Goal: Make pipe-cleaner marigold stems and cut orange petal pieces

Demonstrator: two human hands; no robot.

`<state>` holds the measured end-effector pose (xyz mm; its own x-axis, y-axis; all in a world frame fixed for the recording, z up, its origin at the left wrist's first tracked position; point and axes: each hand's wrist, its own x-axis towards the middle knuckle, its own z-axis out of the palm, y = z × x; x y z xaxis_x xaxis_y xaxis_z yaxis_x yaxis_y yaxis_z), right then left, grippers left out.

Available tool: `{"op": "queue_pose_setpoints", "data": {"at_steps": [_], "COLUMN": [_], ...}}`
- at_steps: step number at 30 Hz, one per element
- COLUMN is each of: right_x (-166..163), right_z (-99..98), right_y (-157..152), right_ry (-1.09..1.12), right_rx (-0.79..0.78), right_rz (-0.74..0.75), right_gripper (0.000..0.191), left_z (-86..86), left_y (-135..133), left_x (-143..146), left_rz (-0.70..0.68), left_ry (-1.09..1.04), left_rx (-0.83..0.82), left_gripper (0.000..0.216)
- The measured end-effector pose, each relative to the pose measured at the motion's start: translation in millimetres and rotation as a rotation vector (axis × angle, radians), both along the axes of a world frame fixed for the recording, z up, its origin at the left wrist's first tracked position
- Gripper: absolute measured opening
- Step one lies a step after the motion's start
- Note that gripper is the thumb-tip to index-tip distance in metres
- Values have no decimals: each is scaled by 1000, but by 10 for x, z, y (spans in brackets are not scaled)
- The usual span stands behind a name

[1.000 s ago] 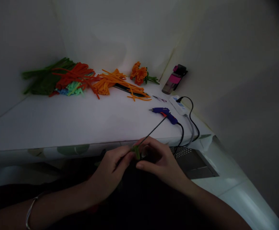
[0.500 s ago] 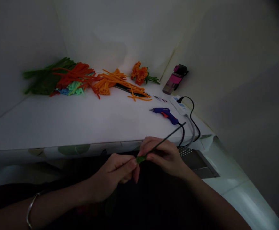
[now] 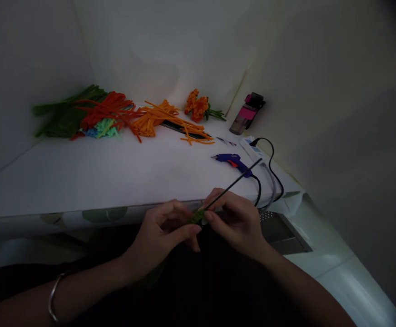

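Observation:
Both hands meet just below the near edge of the white table (image 3: 116, 172). My left hand (image 3: 164, 236) pinches the green-wrapped lower part of a thin dark stem wire (image 3: 234, 183), which slants up to the right over the table edge. My right hand (image 3: 237, 220) pinches the same wire just above the green pipe cleaner wrapping (image 3: 198, 217). A bracelet sits on my left wrist. The scene is dim and the lower end of the stem is lost in the dark lap area.
A blue glue gun (image 3: 234, 161) lies right of centre, its black cord running to a white power strip (image 3: 252, 147). Piles of green, red and orange pipe cleaners (image 3: 116, 116) lie at the back, with finished orange flowers (image 3: 198, 106) and a pink-and-black bottle (image 3: 247, 113).
The stem wire has swung from pointing toward the glue gun to slanting further right, then lifted slightly. Both hands shifted up and regripped around the green wrapping.

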<state>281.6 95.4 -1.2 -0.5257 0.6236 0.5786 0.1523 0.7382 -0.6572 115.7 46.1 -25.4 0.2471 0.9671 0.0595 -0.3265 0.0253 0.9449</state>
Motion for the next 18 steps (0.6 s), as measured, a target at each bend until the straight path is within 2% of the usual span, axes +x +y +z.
{"op": "queue_pose_setpoints", "data": {"at_steps": [3, 7, 10, 15, 18], "right_x": [3, 33, 69, 92, 64], "right_z": [69, 106, 105, 79, 26], "right_y": [-79, -40, 49, 161, 196], "right_ry": [-56, -89, -46, 49, 79], "right_rx": [79, 27, -75, -220, -309], "right_rz": [-60, -2, 102, 340, 442], "right_gripper": [8, 6, 6, 8, 10], "left_z": [47, 60, 45, -14, -52], "left_y": [-27, -40, -42, -23, 9], "left_x": [-12, -22, -35, -71, -69], "left_rz": [101, 54, -42, -373, -521], "left_ry": [242, 358, 276, 18, -162], "left_rx": [113, 184, 151, -36, -119], "left_gripper": [10, 27, 24, 27, 30]}}
